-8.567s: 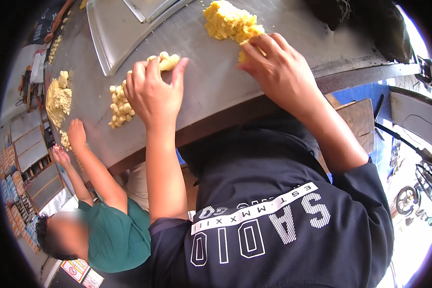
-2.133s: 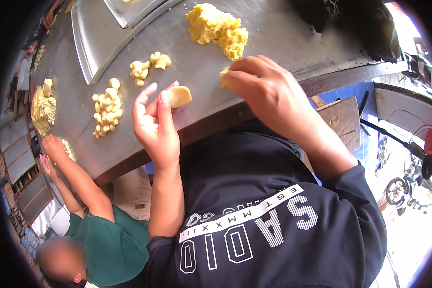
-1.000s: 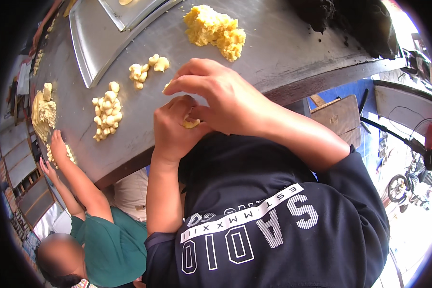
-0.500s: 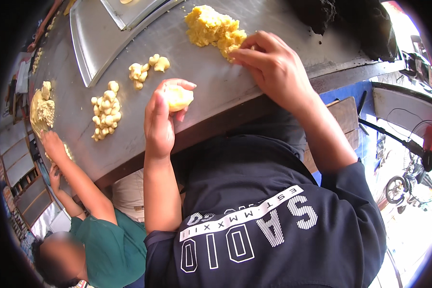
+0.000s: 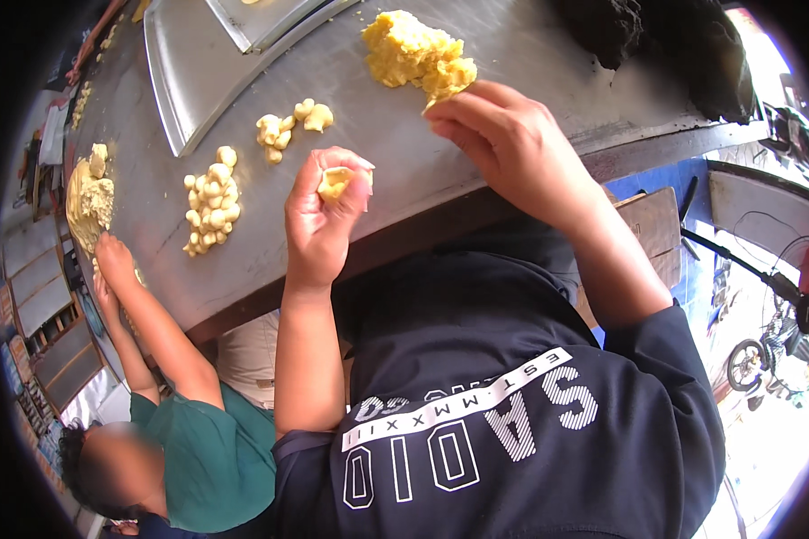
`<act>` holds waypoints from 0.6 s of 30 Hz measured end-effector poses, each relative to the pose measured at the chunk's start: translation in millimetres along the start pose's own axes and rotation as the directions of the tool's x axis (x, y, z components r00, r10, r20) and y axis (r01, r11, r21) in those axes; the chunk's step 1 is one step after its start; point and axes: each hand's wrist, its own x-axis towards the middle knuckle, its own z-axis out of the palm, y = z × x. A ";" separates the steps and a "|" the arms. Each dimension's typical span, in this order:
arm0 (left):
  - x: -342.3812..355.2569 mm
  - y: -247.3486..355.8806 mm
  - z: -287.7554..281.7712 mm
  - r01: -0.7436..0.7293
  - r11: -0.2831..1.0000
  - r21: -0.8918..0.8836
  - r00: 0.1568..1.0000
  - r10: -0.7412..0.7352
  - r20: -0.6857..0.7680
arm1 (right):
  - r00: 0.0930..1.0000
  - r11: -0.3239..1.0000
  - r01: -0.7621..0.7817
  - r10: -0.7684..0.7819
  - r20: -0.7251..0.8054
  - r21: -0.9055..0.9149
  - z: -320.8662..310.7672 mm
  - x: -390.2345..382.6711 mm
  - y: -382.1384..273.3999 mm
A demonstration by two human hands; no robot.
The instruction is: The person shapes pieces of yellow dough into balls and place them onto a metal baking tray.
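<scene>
My left hand is curled around a small piece of pale yellow dough, its thumb bent in over the piece. The dough looks hollowed on top and is held just above the table's front edge. On the right, my right hand has its fingers pinched together beside the near end of a lumpy deeper-yellow mound. What sits between those fingertips, if anything, is hidden. Left of my left hand lie a heap of small pale dough balls and two smaller clumps, one nearer and one farther.
A metal tray stands on the grey metal table at the far left. Beyond the dough balls, a co-worker in a green shirt reaches toward another dough mound. Dark, blackened material lies at the far right.
My left thumb has folded in over the dough piece. My right fingertips have drawn slightly nearer, off the yellow mound's edge. The whole view has shifted a little.
</scene>
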 end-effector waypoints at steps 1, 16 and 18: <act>-1.3 1.7 0.6 -0.050 0.994 0.099 0.997 0.044 0.059 | 0.999 0.999 0.002 -0.003 0.040 0.042 -0.8 -0.2 -0.3; -2.2 9.1 13.5 -0.262 0.691 0.674 0.962 0.132 0.239 | 0.945 0.928 -0.206 0.107 0.308 0.310 8.3 16.2 -37.7; -4.7 4.1 13.5 -0.270 0.674 0.688 0.960 0.129 0.251 | 0.958 0.920 -0.189 0.096 0.270 0.343 21.5 13.2 -35.6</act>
